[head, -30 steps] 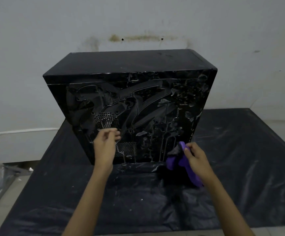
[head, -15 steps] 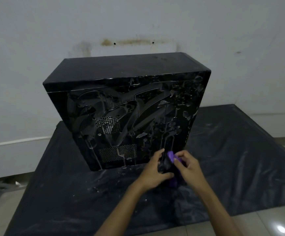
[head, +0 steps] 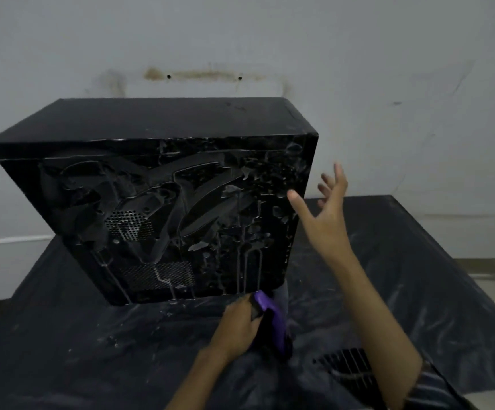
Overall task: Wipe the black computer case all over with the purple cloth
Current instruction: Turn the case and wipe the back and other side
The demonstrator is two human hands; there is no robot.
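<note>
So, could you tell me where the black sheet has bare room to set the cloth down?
Bare: the sheet in front of the case, left of the left hand, and the stretch right of the case beyond the right hand. Crowded: the near right, with the purple cloth and a grille.

Case [head: 163, 202]: black, upright on the bench [head: 62, 335]; we face its streaked, vented side.
Cloth [head: 270, 309]: purple, bunched in the left hand [head: 237, 324], just below that side.

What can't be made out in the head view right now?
Head view:
- computer case: rear and far sides face away.
- purple cloth: mostly bunched in the left hand, its extent lost in shadow.
- right hand: fingers blurred; contact with the case unclear.
</note>
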